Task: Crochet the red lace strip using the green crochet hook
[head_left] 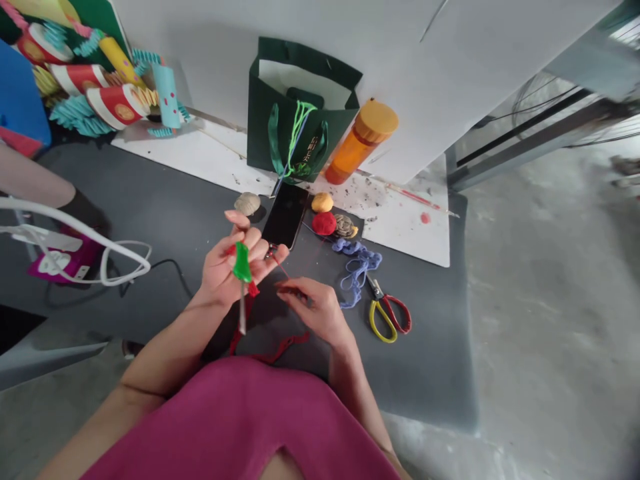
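My left hand (225, 267) is closed with its palm turned up, gripping a green-handled crochet hook (243, 263) whose metal shaft points down toward my body. Red yarn passes through its fingers, and a narrow red crocheted strip (283, 348) trails below onto the table and my lap. To the right, my right hand (315, 310) pinches the red yarn (283, 268), which is stretched between both hands. A dark phone (287, 217) lies just beyond my left fingertips. The hook's tip is too small to make out.
Beyond the phone sit a red yarn ball (324, 223), a yellow ball (322, 202) and two greyish ones. Blue-purple yarn (357, 263) and scissors (390, 317) lie right. A green paper bag (300, 120) and orange bottle (360, 143) stand behind; white cables (115, 250) loop at left.
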Motion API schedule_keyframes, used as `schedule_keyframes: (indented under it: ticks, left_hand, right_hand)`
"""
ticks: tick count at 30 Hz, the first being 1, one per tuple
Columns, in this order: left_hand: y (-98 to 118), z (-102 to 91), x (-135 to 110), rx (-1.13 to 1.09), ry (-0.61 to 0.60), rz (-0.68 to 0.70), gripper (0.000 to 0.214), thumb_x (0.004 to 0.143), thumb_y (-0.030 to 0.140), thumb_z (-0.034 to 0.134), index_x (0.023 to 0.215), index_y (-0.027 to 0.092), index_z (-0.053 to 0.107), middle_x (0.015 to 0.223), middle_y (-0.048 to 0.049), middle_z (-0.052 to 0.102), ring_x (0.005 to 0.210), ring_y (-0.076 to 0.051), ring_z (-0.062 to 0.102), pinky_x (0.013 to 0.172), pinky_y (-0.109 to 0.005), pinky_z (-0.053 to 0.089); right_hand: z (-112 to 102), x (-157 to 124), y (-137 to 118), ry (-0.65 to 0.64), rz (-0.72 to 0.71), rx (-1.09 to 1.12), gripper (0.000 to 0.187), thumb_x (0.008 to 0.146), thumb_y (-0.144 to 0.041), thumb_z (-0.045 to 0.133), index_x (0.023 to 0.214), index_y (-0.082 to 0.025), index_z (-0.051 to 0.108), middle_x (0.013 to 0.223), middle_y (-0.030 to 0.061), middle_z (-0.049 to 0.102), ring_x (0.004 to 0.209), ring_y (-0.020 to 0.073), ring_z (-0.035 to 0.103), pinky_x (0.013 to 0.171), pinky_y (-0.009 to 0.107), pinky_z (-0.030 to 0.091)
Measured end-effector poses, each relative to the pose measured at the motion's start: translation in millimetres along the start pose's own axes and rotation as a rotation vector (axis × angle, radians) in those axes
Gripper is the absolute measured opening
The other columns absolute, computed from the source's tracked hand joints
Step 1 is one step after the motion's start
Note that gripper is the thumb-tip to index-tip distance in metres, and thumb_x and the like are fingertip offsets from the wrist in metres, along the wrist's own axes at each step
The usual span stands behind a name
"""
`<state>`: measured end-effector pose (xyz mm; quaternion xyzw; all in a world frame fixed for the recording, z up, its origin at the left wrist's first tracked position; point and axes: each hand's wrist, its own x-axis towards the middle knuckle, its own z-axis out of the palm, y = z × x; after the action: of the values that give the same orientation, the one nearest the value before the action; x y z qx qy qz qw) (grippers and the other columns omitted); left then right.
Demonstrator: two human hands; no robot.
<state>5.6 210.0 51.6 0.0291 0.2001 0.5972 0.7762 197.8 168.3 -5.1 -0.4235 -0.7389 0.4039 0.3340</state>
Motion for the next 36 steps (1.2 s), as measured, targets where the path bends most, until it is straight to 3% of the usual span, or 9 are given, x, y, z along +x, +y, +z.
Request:
schedule_keyframes:
  ticks: [5,11,15,20,25,28,30,33,36]
  left_hand:
    - [14.3,-0.7,6.3,-0.037,0.032,0.193,0.032,0.105,0.011,0.051,0.086,0.028,0.071,0.052,0.0123,0.031,0.039,-0.002,0.034,0.08,-0.029,0.06]
    - [20.6,-3.6,11.2,-0.084,0.012,0.264,0.029,0.106,0.015,0.056,0.087,0.028,0.073,0.052,0.0132,0.033,0.038,-0.002,0.035,0.078,-0.028,0.058]
    - [22.6,-2.8,12.3,-0.058,0.04,0.282,0.029,0.106,0.015,0.057,0.085,0.027,0.072,0.051,0.013,0.034,0.038,-0.002,0.036,0.079,-0.027,0.057]
    - [24.1,-2.8,13.1,-0.065,0.063,0.311,0.034,0.108,0.013,0.049,0.086,0.026,0.071,0.051,0.0128,0.039,0.038,-0.002,0.04,0.08,-0.028,0.058]
    - [23.0,-3.7,14.3,-0.074,0.073,0.298,0.029,0.107,0.013,0.054,0.088,0.027,0.071,0.051,0.0131,0.041,0.038,-0.002,0.041,0.081,-0.029,0.059]
    - [22.1,-4.7,14.7,-0.102,0.05,0.285,0.033,0.108,0.012,0.048,0.09,0.027,0.071,0.05,0.0131,0.041,0.039,-0.002,0.043,0.082,-0.031,0.059]
    - [21.7,-5.4,15.0,-0.121,0.042,0.28,0.036,0.109,0.011,0.044,0.091,0.027,0.071,0.05,0.0131,0.042,0.039,-0.002,0.044,0.082,-0.032,0.059]
    - [21.6,-6.3,15.7,-0.127,0.031,0.268,0.034,0.109,0.012,0.046,0.09,0.026,0.071,0.051,0.0134,0.042,0.039,-0.002,0.045,0.082,-0.032,0.059]
    - [21.3,-7.0,16.7,-0.11,0.01,0.258,0.026,0.105,0.012,0.054,0.089,0.026,0.07,0.051,0.0138,0.042,0.04,-0.002,0.044,0.082,-0.031,0.059]
  right_hand:
    - [-12.7,-3.9,-14.6,-0.147,0.009,0.205,0.027,0.099,-0.046,0.072,0.112,-0.024,0.081,0.097,0.0072,0.084,0.059,0.0117,0.067,0.053,0.025,0.051]
    - [-24.2,-7.4,-17.9,0.057,0.085,0.241,0.025,0.096,-0.045,0.076,0.09,-0.022,0.081,0.078,0.0039,0.078,0.052,0.011,0.064,0.049,0.024,0.05]
    - [-34.8,-11.4,-19.6,0.193,-0.022,0.459,0.016,0.093,-0.037,0.08,0.083,-0.025,0.081,0.073,0.0019,0.078,0.048,0.0109,0.062,0.047,0.024,0.051]
    - [-38.8,-18.4,-15.7,0.314,-0.167,0.689,0.009,0.092,-0.036,0.08,0.091,-0.028,0.084,0.073,0.0019,0.078,0.043,0.0101,0.059,0.037,0.023,0.043]
    - [-42.3,-15.0,-13.7,0.138,-0.402,0.823,0.015,0.096,-0.039,0.074,0.101,-0.028,0.083,0.063,-0.0015,0.076,0.028,0.0063,0.05,0.032,0.021,0.037]
    - [-46.9,-11.8,-12.6,0.025,-0.502,0.81,0.021,0.097,-0.041,0.072,0.109,-0.028,0.082,0.057,-0.001,0.075,0.032,0.0106,0.059,0.034,0.022,0.04]
    - [-49.9,-11.2,-10.8,0.033,-0.543,0.786,0.022,0.099,-0.041,0.069,0.109,-0.027,0.082,0.056,-0.0005,0.074,0.035,0.0119,0.062,0.036,0.024,0.042]
    - [-52.6,-10.3,-8.5,0.091,-0.598,0.768,0.022,0.1,-0.041,0.065,0.097,-0.027,0.082,0.056,-0.0011,0.073,0.034,0.0096,0.059,0.038,0.023,0.043]
    - [-53.0,-6.6,-10.0,0.042,-0.654,0.787,0.032,0.1,-0.042,0.067,0.073,-0.026,0.072,0.052,-0.0033,0.07,0.034,0.0076,0.059,0.038,0.02,0.043]
